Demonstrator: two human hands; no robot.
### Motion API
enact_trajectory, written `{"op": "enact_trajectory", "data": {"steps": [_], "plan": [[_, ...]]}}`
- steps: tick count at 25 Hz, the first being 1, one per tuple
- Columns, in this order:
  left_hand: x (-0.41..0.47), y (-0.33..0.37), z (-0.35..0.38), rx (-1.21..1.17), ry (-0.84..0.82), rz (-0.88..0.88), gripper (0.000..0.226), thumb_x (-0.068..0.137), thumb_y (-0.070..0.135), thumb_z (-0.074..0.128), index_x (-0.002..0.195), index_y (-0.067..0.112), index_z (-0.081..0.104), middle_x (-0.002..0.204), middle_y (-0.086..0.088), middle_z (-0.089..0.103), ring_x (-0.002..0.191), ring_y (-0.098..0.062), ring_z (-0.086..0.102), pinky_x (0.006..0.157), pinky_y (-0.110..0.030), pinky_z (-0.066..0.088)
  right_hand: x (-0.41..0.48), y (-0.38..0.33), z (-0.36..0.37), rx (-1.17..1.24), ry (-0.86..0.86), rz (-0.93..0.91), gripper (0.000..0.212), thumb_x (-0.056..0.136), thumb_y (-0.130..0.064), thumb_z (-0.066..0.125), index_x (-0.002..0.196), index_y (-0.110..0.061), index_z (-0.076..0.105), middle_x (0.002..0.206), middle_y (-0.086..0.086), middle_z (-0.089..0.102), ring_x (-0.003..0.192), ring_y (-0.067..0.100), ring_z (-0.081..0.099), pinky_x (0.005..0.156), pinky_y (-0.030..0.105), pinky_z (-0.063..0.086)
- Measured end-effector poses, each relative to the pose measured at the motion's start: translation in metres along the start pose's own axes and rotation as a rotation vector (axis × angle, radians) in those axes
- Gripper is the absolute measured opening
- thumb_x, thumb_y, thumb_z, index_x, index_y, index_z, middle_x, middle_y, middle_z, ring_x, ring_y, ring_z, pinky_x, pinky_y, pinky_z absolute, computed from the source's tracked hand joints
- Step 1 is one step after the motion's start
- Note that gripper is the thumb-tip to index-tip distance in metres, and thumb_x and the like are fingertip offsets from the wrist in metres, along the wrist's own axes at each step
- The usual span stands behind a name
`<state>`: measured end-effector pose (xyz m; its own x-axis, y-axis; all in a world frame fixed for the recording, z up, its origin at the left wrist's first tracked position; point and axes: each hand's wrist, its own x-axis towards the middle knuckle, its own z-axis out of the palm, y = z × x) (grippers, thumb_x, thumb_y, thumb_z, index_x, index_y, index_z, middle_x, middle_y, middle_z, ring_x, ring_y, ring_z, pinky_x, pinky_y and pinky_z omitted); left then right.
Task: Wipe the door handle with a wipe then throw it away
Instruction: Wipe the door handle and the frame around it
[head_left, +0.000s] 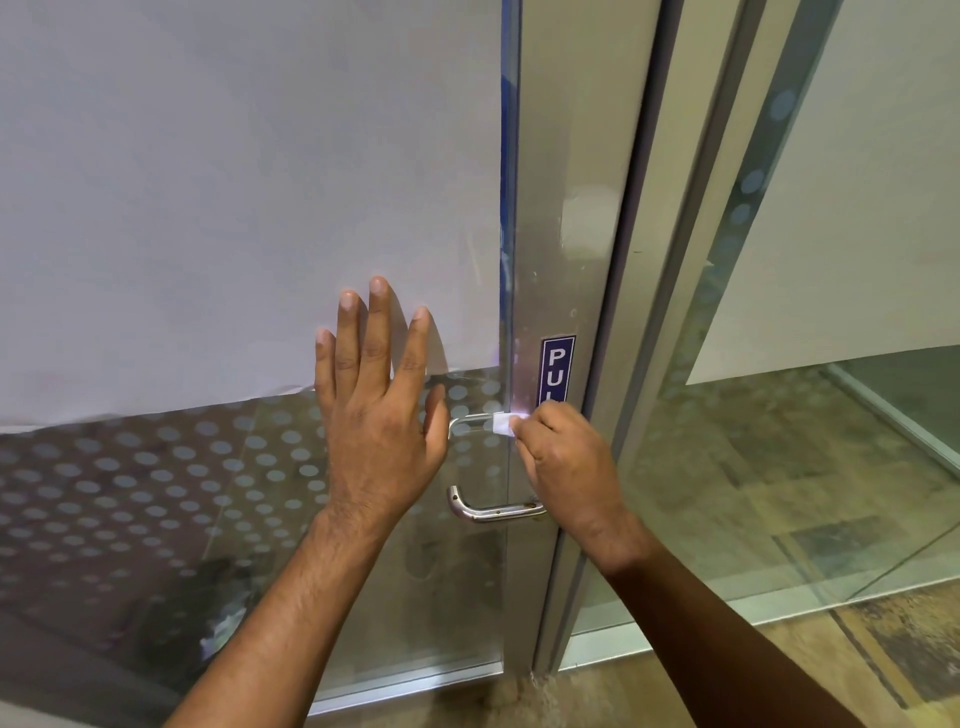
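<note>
A steel U-shaped door handle (475, 512) is fixed to the metal stile of a glass door (249, 197). Its lower bar is in plain sight; its upper bar (470, 420) shows between my two hands. My right hand (563, 457) pinches a small white wipe (501, 423) and presses it against the upper bar near the stile. My left hand (376, 410) lies flat on the glass just left of the handle, fingers spread, holding nothing.
A blue PULL sticker (557, 366) sits on the stile above my right hand. White paper covers the upper glass; frosted dots cover the lower part. A metal door frame (654, 312) and a second glass panel (810, 441) stand to the right. Brown floor lies below.
</note>
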<state>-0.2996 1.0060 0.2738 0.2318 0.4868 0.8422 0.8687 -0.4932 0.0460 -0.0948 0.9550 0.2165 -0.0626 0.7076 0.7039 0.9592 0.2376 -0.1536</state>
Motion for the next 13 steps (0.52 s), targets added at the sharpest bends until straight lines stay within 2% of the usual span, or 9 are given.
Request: {"op": "enact_trajectory", "data": {"steps": [1,3,6,10,13], "plan": [[0.000,0.000,0.000,0.002,-0.001,0.000,0.080,0.096,0.033,0.064,0.167,0.016,0.031,0.178,-0.021,0.015,0.166,-0.040,0.008,0.134,-0.059,0.010,0.008,-0.001,-0.006,0.011,0.028,-0.005,0.004,0.093,-0.007,0.075,0.097,-0.006,0.075,0.079,0.007,0.061,0.072,0.025,0.058,0.058,0.040,0.057],[0.000,0.001,0.000,0.005,-0.004,0.000,0.081,0.095,0.032,0.064,0.167,0.016,0.031,0.178,-0.021,0.014,0.166,-0.040,0.007,0.134,-0.060,0.010,0.033,-0.004,-0.020,0.020,0.143,0.005,0.012,0.099,-0.010,0.066,0.102,-0.004,0.076,0.081,0.007,0.061,0.072,0.022,0.055,0.059,0.031,0.051],[0.000,0.001,0.000,-0.008,0.003,-0.001,0.082,0.093,0.031,0.064,0.167,0.016,0.031,0.178,-0.021,0.014,0.166,-0.038,0.004,0.134,-0.059,0.009,0.063,-0.008,-0.033,0.018,0.278,0.023,0.012,0.098,-0.006,0.068,0.109,-0.008,0.075,0.083,0.006,0.060,0.072,0.019,0.052,0.057,0.027,0.045],[0.000,0.000,0.002,-0.005,0.006,-0.001,0.082,0.095,0.032,0.063,0.168,0.017,0.030,0.178,-0.021,0.014,0.167,-0.035,0.001,0.134,-0.058,0.007,0.033,-0.010,-0.008,-0.030,0.162,-0.001,0.009,0.096,-0.003,0.072,0.103,-0.008,0.070,0.082,0.005,0.053,0.070,0.018,0.045,0.048,0.033,0.045],[0.000,-0.002,0.003,-0.008,0.011,0.011,0.081,0.095,0.032,0.064,0.168,0.016,0.031,0.178,-0.021,0.015,0.167,-0.034,0.000,0.134,-0.058,0.007,-0.005,-0.008,0.016,-0.035,-0.001,0.031,0.025,0.081,0.005,0.080,0.097,-0.010,0.068,0.080,0.004,0.050,0.068,0.021,0.048,0.046,0.033,0.040]]}}
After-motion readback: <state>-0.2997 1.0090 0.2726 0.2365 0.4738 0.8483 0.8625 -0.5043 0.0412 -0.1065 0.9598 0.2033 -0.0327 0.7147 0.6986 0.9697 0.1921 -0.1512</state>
